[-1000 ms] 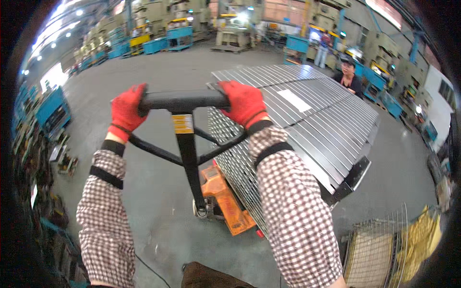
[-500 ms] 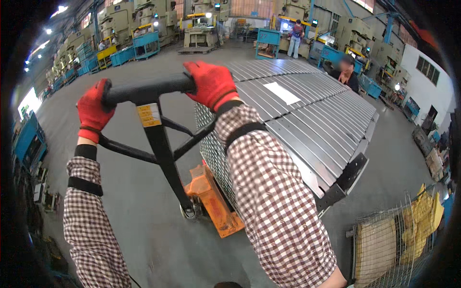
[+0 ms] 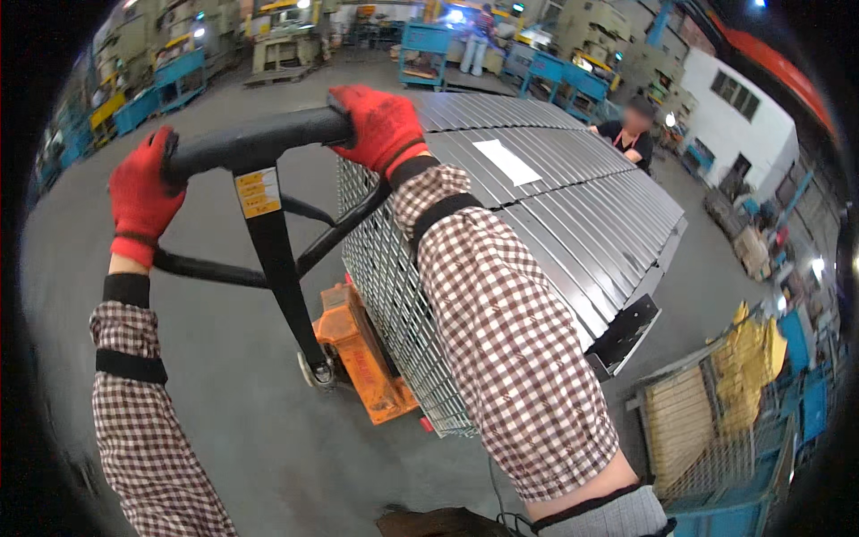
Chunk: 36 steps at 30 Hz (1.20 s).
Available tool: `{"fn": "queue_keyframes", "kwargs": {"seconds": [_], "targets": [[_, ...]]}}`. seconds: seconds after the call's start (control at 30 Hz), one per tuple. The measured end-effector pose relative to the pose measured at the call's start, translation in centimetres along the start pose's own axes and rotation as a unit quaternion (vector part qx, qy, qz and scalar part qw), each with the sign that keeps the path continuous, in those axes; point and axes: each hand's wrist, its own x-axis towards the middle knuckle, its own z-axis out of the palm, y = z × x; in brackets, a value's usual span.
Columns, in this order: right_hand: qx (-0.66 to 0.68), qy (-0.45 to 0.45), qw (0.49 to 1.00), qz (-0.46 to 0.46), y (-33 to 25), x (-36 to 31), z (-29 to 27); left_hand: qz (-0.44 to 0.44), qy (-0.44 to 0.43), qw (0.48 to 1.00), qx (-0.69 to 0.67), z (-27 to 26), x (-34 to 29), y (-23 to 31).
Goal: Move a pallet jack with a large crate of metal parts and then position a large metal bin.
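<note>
Both my hands wear red gloves and grip the black handle [image 3: 255, 141] of a pallet jack. My left hand [image 3: 146, 192] wraps round its left end, and my right hand [image 3: 380, 130] is closed on the right end. A yellow label [image 3: 258, 192] sits on the black shaft, which runs down to the orange pallet jack body [image 3: 358, 358]. Against that body stands a wire mesh cage [image 3: 385, 295] loaded with long grey ribbed metal panels [image 3: 573, 206]. A white sheet of paper [image 3: 507, 162] lies on the panels. My right forearm hides part of the load.
A person [image 3: 629, 134] stands at the load's far right side. Another person [image 3: 479, 40] is by the machines at the back. Near right, a wire cage [image 3: 689, 421] holds yellowish material. Blue carts [image 3: 423, 54] and presses line the far side.
The view has swung to the right, so the background sits further left and the near-right cage shows more. The person beside the load has raised the head. My hands keep their grip.
</note>
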Motion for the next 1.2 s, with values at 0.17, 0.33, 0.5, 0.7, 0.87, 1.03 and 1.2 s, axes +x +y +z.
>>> {"fn": "queue_keyframes", "kwargs": {"seconds": [0.17, 0.33, 0.5, 0.7, 0.87, 1.03, 1.2], "targets": [[-0.021, 0.014, 1.000, 0.001, 1.1, 0.2, -0.1, 0.013, -0.009, 1.000, -0.020, 1.3, 1.2, 0.1], [-0.039, 0.045, 0.998, -0.027, 1.7, 0.7, 0.5, 0.027, -0.014, 0.999, -0.033, 2.9, 2.4, -1.6], [-0.060, 0.035, 0.998, -0.006, 4.3, 1.8, 1.2, 0.041, -0.002, 0.997, -0.068, 7.3, 6.0, -1.7], [-0.170, 0.056, 0.982, 0.061, 12.1, 5.6, 6.4, 0.082, -0.037, 0.982, -0.164, 20.5, 16.2, -2.2], [-0.210, 0.002, 0.972, 0.106, 15.2, 9.2, 12.0, 0.165, 0.052, 0.961, -0.218, 33.7, 20.4, -8.2], [-0.260, -0.023, 0.954, 0.147, 15.0, 9.4, 11.1, 0.156, 0.056, 0.957, -0.236, 33.1, 21.1, -6.1], [-0.246, -0.004, 0.955, 0.167, 15.3, 9.5, 10.9, 0.177, 0.049, 0.958, -0.221, 31.9, 21.9, -6.5]]}}
